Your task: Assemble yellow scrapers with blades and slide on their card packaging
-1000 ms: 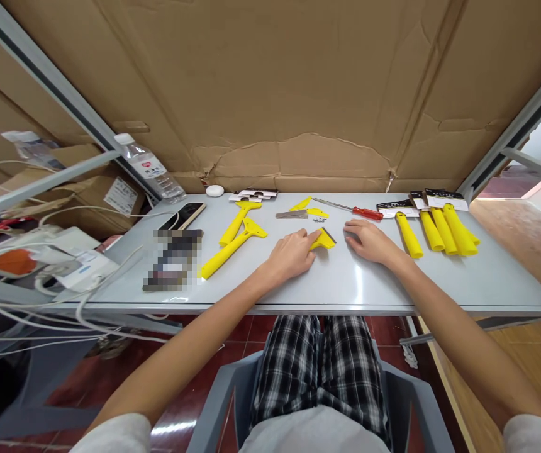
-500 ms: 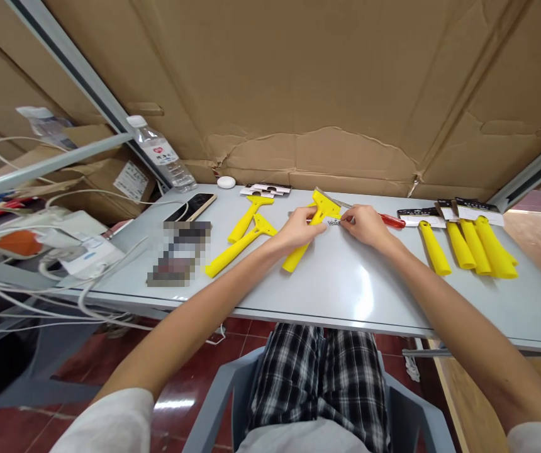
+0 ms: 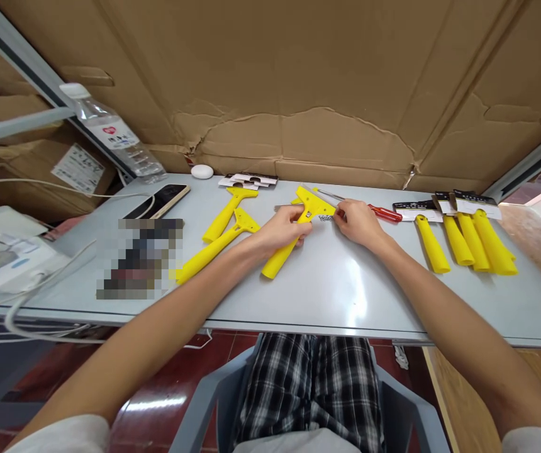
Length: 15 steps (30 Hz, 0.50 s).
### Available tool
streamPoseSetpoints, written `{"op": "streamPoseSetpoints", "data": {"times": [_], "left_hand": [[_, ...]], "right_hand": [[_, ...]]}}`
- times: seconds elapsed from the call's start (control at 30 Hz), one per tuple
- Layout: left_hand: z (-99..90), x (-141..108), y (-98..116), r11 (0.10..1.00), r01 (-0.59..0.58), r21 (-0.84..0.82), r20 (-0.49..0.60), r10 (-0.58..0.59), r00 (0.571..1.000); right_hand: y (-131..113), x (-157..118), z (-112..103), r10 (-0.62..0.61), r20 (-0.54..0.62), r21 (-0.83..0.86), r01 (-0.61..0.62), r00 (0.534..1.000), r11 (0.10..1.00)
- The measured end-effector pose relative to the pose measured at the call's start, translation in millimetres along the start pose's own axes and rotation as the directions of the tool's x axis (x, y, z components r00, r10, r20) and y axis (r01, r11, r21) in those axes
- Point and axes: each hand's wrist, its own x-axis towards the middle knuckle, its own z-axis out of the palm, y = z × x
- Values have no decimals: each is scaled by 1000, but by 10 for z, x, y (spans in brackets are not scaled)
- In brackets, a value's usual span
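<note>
My left hand [image 3: 280,231] is closed around the neck of a yellow scraper [image 3: 280,259], whose wide head points away from me and whose handle slants toward the table's front edge. Beside the right corner of that head, my right hand [image 3: 359,221] has its thumb and fingertips pinched together; whatever is between them is hidden. Small dark screws [image 3: 326,218] lie in a pile by the right fingertips. A screwdriver with a red handle [image 3: 385,214] rests behind my right hand. To the left lie two more yellow scrapers, a rear one [image 3: 219,220] and a front one [image 3: 214,253].
Several yellow scrapers with black-and-white cards [image 3: 473,242] lie at the right. Other cards [image 3: 249,182], a white oval case [image 3: 202,171], a phone [image 3: 164,201] and a water bottle [image 3: 114,135] stand or lie left. Cardboard [image 3: 299,75] walls the back; cables [image 3: 16,314] hang left.
My view has shifted, so the table's left side appears farther left. The held scraper's head has turned slightly, showing more of its face. My right hand stays pinched near its right corner.
</note>
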Motion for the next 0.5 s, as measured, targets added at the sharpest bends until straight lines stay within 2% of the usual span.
{"op": "streamPoseSetpoints", "data": {"times": [0.13,0.2,0.3,0.37,0.4,0.43,0.5], "left_hand": [[36,-47,70,999,34,-36,6,-33,999],[48,-71,109,997,53,-54,6,-53,999],[55,-90,143,996,54,-75,29,-52,998],[52,-90,146,995,50,-92,42,-46,998],[50,-88,143,994,51,-99,43,-47,998],[48,-86,138,993,54,-104,44,-50,998],[45,-84,126,993,56,-104,44,-52,998]], "right_hand": [[32,-19,-44,-10,17,8,10,1000,1000],[89,-29,-88,-12,-11,52,12,1000,999],[159,-48,-167,-9,-201,224,55,980,973],[153,-69,-208,55,-354,385,92,934,918],[130,-83,-219,99,-387,465,101,917,880],[96,-98,-223,136,-380,537,98,915,838],[12,-130,-214,158,-286,648,69,945,758]]}}
